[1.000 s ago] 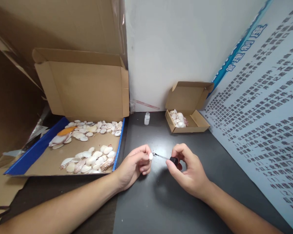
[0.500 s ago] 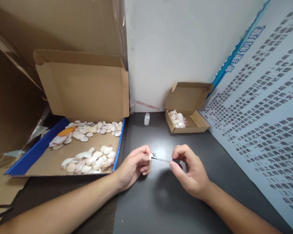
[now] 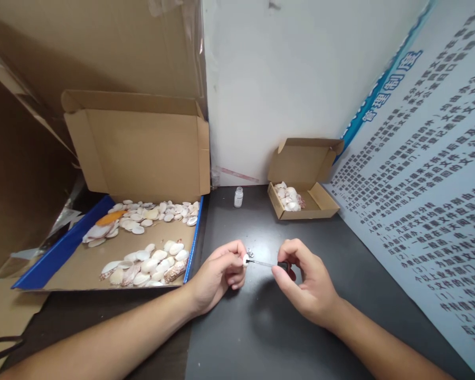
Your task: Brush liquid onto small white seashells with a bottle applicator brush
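Note:
My left hand (image 3: 224, 269) pinches a small white shell (image 3: 245, 259) between thumb and fingertips. Opposite it, my right hand (image 3: 303, 277) is closed on the black cap of a small brush (image 3: 266, 263). The thin brush stem points left, and its dark tip meets the shell. Just behind the shell lie some small shiny metal pieces (image 3: 250, 253), too tiny to make out. Farther back stands a small clear glass bottle (image 3: 238, 197) without a cap.
A blue-edged cardboard tray (image 3: 73, 269) on the left holds several shells in two groups, plus an orange piece (image 3: 110, 217). At the back right, an open small cardboard box (image 3: 320, 200) contains more shells. A printed board (image 3: 427, 184) leans along the right side.
My right hand has turned slightly and moved a little left, so more of the black cap shows. The brush tip now lies over the shell's face. The whole view has shifted slightly.

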